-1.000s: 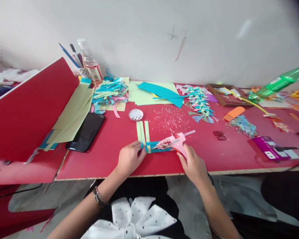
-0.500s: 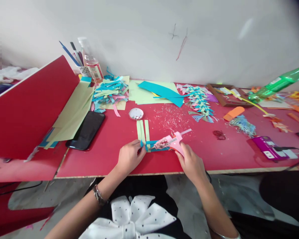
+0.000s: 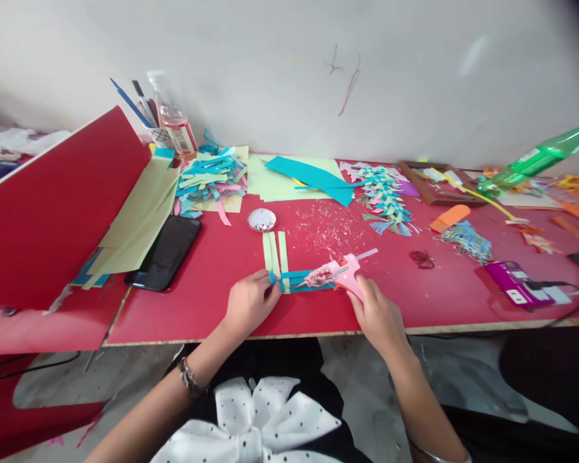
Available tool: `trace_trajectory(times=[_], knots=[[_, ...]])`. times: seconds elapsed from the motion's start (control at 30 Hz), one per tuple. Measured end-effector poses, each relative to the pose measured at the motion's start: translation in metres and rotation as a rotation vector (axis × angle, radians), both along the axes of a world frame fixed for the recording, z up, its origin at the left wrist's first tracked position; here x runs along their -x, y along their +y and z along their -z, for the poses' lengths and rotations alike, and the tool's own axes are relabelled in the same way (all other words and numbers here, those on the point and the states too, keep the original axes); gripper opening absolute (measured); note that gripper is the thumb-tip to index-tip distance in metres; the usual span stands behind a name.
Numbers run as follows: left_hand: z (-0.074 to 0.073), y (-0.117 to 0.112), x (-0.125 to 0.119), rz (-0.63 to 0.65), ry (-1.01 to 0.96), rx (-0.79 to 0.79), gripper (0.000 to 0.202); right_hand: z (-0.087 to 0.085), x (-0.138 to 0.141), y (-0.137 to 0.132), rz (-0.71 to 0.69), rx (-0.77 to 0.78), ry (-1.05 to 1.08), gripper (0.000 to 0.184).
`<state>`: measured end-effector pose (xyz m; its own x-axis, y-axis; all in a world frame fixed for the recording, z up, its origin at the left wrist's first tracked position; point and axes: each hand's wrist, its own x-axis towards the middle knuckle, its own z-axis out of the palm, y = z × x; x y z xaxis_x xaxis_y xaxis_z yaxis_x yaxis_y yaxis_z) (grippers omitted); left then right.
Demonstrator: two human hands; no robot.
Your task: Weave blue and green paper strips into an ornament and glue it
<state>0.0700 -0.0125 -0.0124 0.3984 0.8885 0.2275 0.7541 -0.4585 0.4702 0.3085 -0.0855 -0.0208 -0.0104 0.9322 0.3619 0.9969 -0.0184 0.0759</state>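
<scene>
Below frame centre, the left hand (image 3: 251, 301) pinches paper strips (image 3: 284, 257); the right hand (image 3: 379, 315) wraps its fingers round a pink glue gun (image 3: 348, 274).

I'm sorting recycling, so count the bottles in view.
2. A clear bottle with a red-and-white label stands beside the pen cup at back left; a green bottle is at far right. Others could be hidden behind the red board.

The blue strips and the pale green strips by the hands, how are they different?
The blue strips are bright; the pale green strips are much lighter. The blue strips run sideways in the picture, while the pale green strips run up and down. The pink glue gun overlaps the blue strips, not the pale green strips. Both are long and narrow.
</scene>
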Motion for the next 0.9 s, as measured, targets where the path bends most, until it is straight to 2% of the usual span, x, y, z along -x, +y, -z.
trace_trajectory(times=[0.1, 0.3, 0.5, 0.9], knots=[[0.000, 0.000, 0.000, -0.002, -0.006, 0.001, 0.026, -0.002, -0.005, -0.003, 0.009, 0.007, 0.024, 0.035], [0.000, -0.001, 0.000, -0.003, -0.014, 0.009, 0.026, -0.004, -0.002, -0.006, -0.016, -0.021, 0.051, 0.052], [-0.001, -0.001, 0.000, -0.002, -0.015, 0.001, 0.025, 0.000, 0.005, -0.003, -0.073, -0.034, 0.057, 0.048], [-0.001, 0.000, 0.000, -0.004, 0.002, 0.002, 0.028, 0.000, 0.000, -0.004, -0.024, 0.001, -0.014, 0.041]])
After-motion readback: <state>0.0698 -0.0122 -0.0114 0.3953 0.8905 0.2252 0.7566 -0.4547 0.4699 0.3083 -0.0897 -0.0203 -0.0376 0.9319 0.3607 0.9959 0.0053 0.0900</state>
